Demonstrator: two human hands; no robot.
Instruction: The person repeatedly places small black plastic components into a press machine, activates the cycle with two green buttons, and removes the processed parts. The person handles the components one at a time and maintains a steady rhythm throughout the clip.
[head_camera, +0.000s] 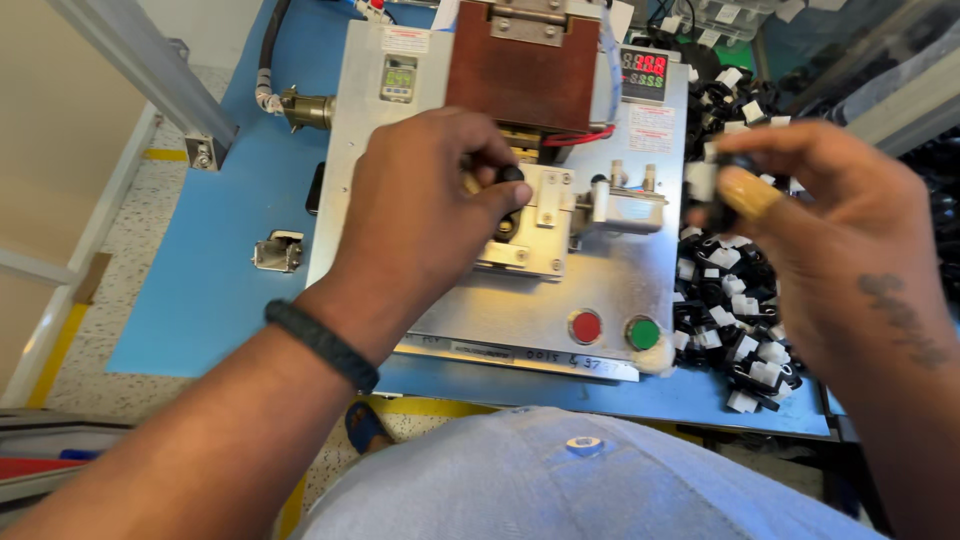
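Looking down past your grey-blue shirt (560, 480), you have your left hand (420, 215) over the middle of the metal press fixture (520, 300), fingers curled and thumb pressed against a small black part (511, 176) that sits on the fixture's silver clamp block (540, 225). A black wristband (322, 345) circles that wrist. Just this side of the hand, a red button (586, 326) and a green button (643, 333) sit side by side on the plate's near edge. Your right hand (840, 240) hovers over the heap of black-and-white parts (735, 310) (one fingertip wears a tan cot), its fingers pinching another black-and-white part (712, 178). Farther back stand the brown block (520, 75) and a digital readout (644, 72), all on the blue table (220, 250).
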